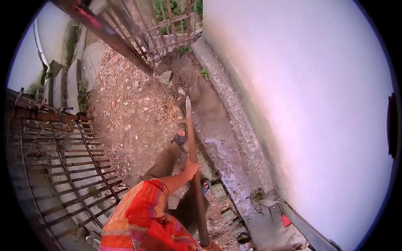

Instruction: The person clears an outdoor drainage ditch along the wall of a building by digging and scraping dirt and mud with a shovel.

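Observation:
A long wooden tool handle runs from the bottom of the head view up to a pale worn end beside muddy soil. Any head or blade at that end blends into the mud, so I cannot tell the tool's kind. My left hand is wrapped round the middle of the handle. Low at the frame's bottom edge, my right hand closes on its near end, partly cut off. The far end reaches a wet drainage channel along the wall.
A white wall with a concrete ledge borders the channel on the right. At left lies a rusty metal grate. A wooden post and a bar fence stand ahead. Rubble-strewn dirt surrounds my sandalled foot.

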`<action>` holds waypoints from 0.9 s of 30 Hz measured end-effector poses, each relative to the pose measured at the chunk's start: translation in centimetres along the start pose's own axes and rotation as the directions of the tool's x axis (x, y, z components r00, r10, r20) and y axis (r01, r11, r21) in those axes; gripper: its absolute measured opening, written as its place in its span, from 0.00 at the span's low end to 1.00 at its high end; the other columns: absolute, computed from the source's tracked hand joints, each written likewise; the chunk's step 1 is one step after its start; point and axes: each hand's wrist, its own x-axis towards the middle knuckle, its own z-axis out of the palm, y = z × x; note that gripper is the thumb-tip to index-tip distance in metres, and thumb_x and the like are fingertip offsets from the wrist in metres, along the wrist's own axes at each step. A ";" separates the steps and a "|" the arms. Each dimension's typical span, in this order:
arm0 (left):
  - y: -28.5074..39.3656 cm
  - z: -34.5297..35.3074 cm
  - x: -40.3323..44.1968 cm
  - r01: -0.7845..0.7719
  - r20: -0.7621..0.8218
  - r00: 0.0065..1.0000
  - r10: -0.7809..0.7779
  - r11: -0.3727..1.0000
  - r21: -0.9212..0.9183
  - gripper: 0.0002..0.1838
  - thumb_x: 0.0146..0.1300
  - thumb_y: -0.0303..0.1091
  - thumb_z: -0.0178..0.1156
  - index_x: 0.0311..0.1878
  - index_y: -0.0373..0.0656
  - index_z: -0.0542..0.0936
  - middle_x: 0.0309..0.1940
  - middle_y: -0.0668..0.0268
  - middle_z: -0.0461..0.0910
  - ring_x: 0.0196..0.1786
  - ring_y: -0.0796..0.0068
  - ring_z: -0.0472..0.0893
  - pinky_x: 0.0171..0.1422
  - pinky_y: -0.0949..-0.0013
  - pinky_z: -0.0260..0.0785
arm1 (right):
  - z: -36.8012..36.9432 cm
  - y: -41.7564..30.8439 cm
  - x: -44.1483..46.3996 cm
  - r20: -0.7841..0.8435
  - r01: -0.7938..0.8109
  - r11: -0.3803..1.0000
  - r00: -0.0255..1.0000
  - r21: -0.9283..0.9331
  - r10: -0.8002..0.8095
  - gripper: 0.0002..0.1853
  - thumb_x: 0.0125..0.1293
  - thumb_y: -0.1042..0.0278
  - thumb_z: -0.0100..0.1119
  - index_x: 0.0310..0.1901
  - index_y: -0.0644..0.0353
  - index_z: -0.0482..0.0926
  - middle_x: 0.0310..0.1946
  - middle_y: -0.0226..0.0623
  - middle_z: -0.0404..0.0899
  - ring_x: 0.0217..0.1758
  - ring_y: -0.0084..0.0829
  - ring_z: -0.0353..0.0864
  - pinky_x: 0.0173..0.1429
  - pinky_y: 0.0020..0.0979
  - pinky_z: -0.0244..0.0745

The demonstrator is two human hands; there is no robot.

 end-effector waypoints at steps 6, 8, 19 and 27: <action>-3.4 2.4 -14.8 0.200 0.110 0.974 -0.198 0.980 -0.010 0.37 0.51 0.24 0.58 0.61 0.38 0.48 0.34 0.56 0.69 0.27 0.65 0.72 0.30 0.60 0.67 | -3.2 7.1 -12.2 -0.227 -0.026 0.938 0.972 -0.347 -0.057 0.22 0.50 0.68 0.61 0.47 0.62 0.68 0.24 0.41 0.74 0.23 0.36 0.75 0.26 0.36 0.70; -8.5 2.9 -16.4 0.179 0.159 0.972 -0.175 0.984 -0.013 0.39 0.51 0.24 0.58 0.62 0.38 0.46 0.37 0.55 0.69 0.27 0.66 0.72 0.30 0.60 0.67 | -4.5 9.8 -16.5 -0.299 -0.058 0.888 0.950 -0.456 -0.091 0.22 0.50 0.68 0.61 0.48 0.62 0.68 0.24 0.43 0.74 0.24 0.38 0.75 0.27 0.37 0.69; -10.9 4.6 -28.0 0.303 -0.009 0.952 -0.306 0.945 -0.123 0.44 0.56 0.33 0.56 0.67 0.42 0.36 0.58 0.52 0.56 0.43 0.58 0.69 0.45 0.55 0.64 | -10.8 15.6 -30.7 -0.467 -0.316 0.493 0.857 -0.811 -0.218 0.23 0.52 0.63 0.59 0.48 0.64 0.68 0.25 0.52 0.75 0.27 0.48 0.75 0.29 0.44 0.69; -12.8 5.0 -30.0 0.280 -0.242 0.913 -0.329 0.936 -0.216 0.35 0.54 0.37 0.57 0.61 0.39 0.51 0.54 0.53 0.62 0.46 0.57 0.70 0.44 0.55 0.65 | -13.7 7.6 -32.9 -0.223 -0.218 0.049 0.957 -0.975 -0.187 0.23 0.48 0.57 0.59 0.41 0.67 0.70 0.25 0.56 0.76 0.30 0.51 0.76 0.31 0.45 0.69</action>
